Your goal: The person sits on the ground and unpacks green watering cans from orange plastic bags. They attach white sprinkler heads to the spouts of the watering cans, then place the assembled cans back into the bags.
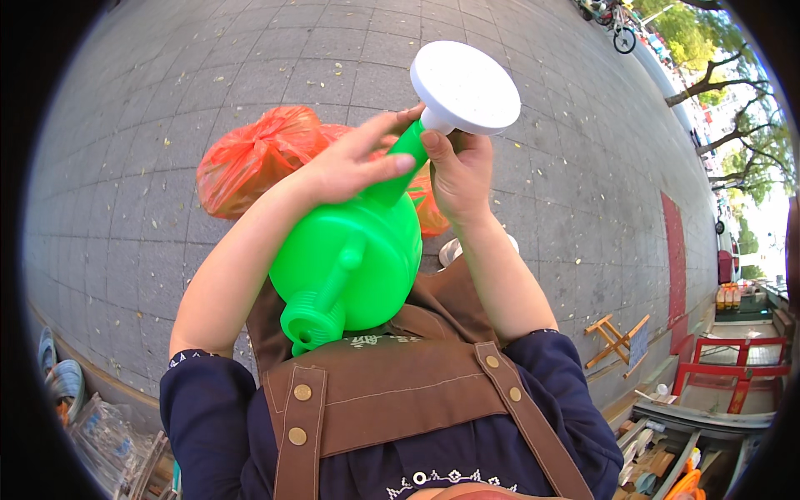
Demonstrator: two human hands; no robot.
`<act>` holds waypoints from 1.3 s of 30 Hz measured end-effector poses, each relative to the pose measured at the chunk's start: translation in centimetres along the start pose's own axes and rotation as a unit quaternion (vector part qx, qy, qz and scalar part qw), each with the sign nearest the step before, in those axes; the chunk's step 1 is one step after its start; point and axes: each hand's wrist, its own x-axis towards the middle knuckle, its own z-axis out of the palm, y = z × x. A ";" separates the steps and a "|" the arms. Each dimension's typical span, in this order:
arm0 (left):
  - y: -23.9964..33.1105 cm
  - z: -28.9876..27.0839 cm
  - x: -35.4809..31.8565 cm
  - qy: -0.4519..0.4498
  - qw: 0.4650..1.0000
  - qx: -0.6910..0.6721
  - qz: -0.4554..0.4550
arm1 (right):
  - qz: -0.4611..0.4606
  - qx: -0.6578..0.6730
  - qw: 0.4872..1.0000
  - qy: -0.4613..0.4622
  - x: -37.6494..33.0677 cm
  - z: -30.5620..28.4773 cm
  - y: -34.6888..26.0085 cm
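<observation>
A bright green plastic watering can [358, 250] rests in my lap against the brown apron [392, 400], its spout pointing up and away to the right. On the spout's tip sits a round white sprinkler head [467, 87], tilted to the right. My left hand [358, 158] is wrapped round the spout, thumb lying across its near side and some fingertips hidden behind. My right hand [460, 171] grips the neck of the sprinkler head where it meets the spout; its fingers are partly hidden behind the joint.
Orange-red plastic bags [267, 158], one knotted, lie on the grey paving beyond my left arm. A folding wooden stool [617, 340] stands at the right, near red metal frames [733, 367] and crates of goods. Blue striped shoes [65, 383] are at the lower left.
</observation>
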 end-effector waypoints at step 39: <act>6.0 0.2 2.4 0.033 0.996 -0.057 0.066 | -0.003 -0.257 0.966 -0.009 -2.4 2.8 -0.1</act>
